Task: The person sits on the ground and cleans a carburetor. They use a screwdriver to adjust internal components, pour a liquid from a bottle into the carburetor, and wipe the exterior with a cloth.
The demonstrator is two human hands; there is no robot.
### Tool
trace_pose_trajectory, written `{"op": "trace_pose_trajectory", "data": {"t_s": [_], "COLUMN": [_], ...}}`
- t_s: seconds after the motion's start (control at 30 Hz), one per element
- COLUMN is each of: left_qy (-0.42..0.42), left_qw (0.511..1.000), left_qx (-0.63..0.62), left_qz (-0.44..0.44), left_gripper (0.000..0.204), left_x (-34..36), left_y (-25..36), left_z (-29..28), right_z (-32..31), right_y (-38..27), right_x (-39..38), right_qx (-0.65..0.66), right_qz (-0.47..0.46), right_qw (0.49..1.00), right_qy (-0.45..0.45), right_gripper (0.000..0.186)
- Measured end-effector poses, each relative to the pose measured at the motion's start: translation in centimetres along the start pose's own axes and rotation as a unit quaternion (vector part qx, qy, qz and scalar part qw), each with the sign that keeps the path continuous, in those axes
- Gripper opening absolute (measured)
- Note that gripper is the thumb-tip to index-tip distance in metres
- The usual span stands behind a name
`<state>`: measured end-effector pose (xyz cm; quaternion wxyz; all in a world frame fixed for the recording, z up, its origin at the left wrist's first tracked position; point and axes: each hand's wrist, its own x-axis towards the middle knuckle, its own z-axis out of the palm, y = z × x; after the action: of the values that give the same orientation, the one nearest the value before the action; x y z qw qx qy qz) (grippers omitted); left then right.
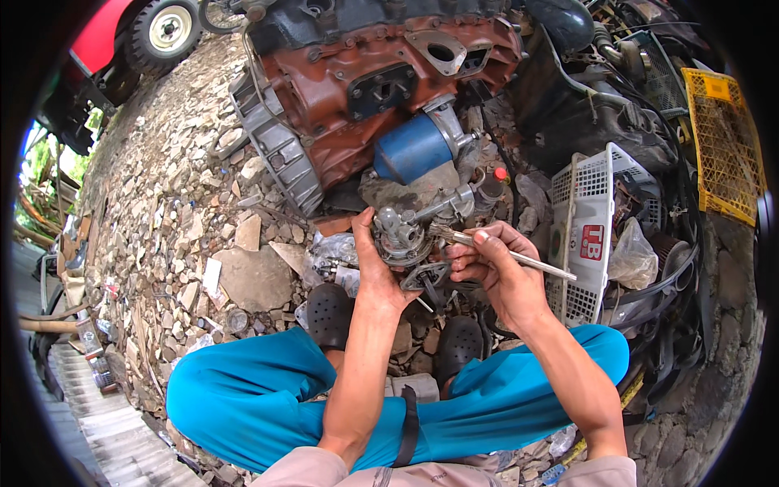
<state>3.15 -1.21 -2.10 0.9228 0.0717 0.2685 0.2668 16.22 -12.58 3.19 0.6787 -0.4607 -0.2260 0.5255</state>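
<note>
My left hand (377, 274) is wrapped round a grey cast-metal engine part (400, 235) with a rounded body and a tube-like arm toward the upper right. A ring-shaped metal piece (425, 277) shows just below it; whether the two are joined I cannot tell. In my right hand (513, 280), pinched between thumb and fingers, is a thin brush (548, 265) with a pale handle. Its dark bristle end points left and meets or nearly meets the side of the metal part. Parts of my left fingers are hidden behind the metal.
A reddish-brown engine block (324, 89) with a blue cylindrical filter (414, 150) lies ahead. To the right are a white plastic basket (586, 183) of parts and a yellow crate (725, 146). Stones and rubble (191, 178) cover the ground. My legs in blue trousers (251, 394) are folded below.
</note>
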Motion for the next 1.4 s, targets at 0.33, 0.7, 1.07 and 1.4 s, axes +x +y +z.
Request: {"op": "trace_pose_trajectory", "data": {"t_s": [0.33,0.7,1.07,1.4], "left_qy": [-0.005,0.059,0.036,0.018], "left_qw": [0.999,0.995,0.992,1.000], "left_qx": [-0.045,0.034,0.067,-0.007], "left_qz": [-0.012,0.067,0.103,0.023], "left_gripper": [0.073,0.072,0.067,0.068], "left_x": [0.7,-0.2,-0.4,0.2], "left_y": [-0.3,0.4,0.8,-0.5], "left_z": [-0.6,0.7,0.3,0.2], "right_z": [0.5,0.4,0.0,0.2], "right_y": [0.0,-2.1,-1.3,-1.5], "right_x": [0.8,0.6,0.9,0.9], "right_qx": [-0.499,-0.544,-0.575,-0.565], "right_qz": [-0.404,-0.406,-0.397,-0.403], "right_qw": [0.760,0.730,0.709,0.720], "right_qy": [-0.098,-0.071,-0.094,-0.030], "right_gripper": [0.018,0.021,0.019,0.019]}}
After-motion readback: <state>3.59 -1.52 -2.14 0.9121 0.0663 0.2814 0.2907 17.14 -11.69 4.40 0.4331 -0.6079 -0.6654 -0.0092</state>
